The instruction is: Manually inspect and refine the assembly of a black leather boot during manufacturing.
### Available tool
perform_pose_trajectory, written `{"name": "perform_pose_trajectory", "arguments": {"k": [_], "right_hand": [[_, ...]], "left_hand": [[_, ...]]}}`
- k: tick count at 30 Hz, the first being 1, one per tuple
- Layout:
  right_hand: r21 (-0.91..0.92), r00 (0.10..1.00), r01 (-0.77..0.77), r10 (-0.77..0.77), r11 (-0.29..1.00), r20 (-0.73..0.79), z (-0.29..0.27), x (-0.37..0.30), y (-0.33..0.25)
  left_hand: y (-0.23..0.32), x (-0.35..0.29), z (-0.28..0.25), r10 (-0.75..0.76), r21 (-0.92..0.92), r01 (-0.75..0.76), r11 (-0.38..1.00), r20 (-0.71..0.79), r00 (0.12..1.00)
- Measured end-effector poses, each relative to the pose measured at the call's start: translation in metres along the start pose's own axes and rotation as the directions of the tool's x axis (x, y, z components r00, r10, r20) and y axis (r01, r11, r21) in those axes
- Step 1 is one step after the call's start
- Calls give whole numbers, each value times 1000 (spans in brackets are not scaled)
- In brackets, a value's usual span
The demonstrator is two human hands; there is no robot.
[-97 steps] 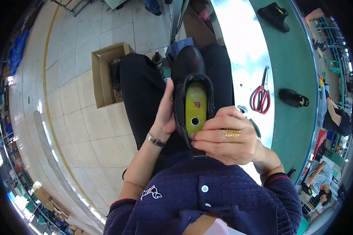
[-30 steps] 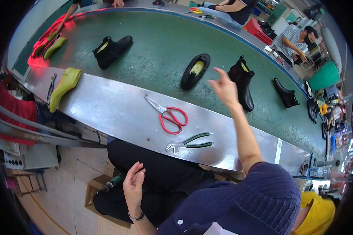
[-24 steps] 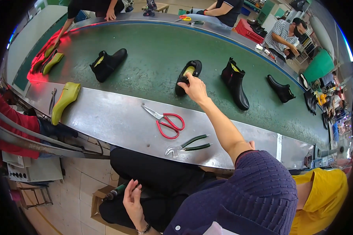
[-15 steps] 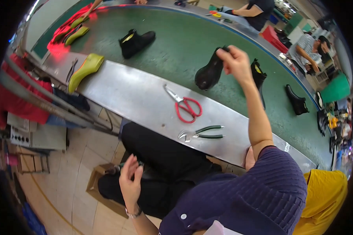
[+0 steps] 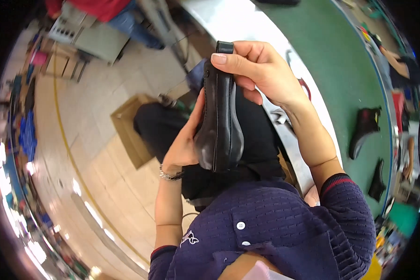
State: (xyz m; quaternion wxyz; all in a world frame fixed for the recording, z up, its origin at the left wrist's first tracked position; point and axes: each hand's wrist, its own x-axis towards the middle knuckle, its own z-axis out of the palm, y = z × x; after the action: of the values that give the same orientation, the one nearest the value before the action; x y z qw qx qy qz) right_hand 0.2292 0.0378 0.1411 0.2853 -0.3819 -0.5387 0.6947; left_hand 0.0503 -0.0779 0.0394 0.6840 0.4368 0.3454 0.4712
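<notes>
A black leather ankle boot (image 5: 221,126) hangs upright above my lap, its back seam facing me and its heel end low. At its top, my right hand (image 5: 266,70) is closed, thumb and fingers pinching the rim beside the black pull loop (image 5: 225,47). My left hand (image 5: 185,144) wraps the boot's left side; its fingers are partly hidden behind the leather. Past my right forearm, on the metal ledge (image 5: 261,28), lie a silver tool head (image 5: 280,117) and part of a red handle (image 5: 305,87).
Right of the ledge runs a green work surface (image 5: 331,51), with a black boot (image 5: 365,130) and another dark boot (image 5: 378,181) on it. An open cardboard box (image 5: 126,123) stands on the floor by my knee. A person in red (image 5: 100,7) is at the upper left.
The boot has come from over the green surface to above my lap in my right hand. My left hand has risen and taken hold of it. The view has swung left.
</notes>
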Motion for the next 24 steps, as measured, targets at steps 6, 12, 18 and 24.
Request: {"name": "perform_pose_trajectory", "arguments": {"k": [6,12,18,24], "right_hand": [[-42,976,-122,128,992,178,34,25,61],[-90,974,-125,139,988,176,33,24,94],[-160,990,-76,94,984,110,22,14,111],[-278,979,153,-108,948,173,0,-3,115]], "left_hand": [[-61,-49,-16,17,-46,-25,999,-162,987],[-97,-57,-15,-15,19,20,1000,-213,977],[-102,-45,-19,-34,87,54,995,-217,975],[-69,-20,-19,15,24,-8,1000,-336,942]]}}
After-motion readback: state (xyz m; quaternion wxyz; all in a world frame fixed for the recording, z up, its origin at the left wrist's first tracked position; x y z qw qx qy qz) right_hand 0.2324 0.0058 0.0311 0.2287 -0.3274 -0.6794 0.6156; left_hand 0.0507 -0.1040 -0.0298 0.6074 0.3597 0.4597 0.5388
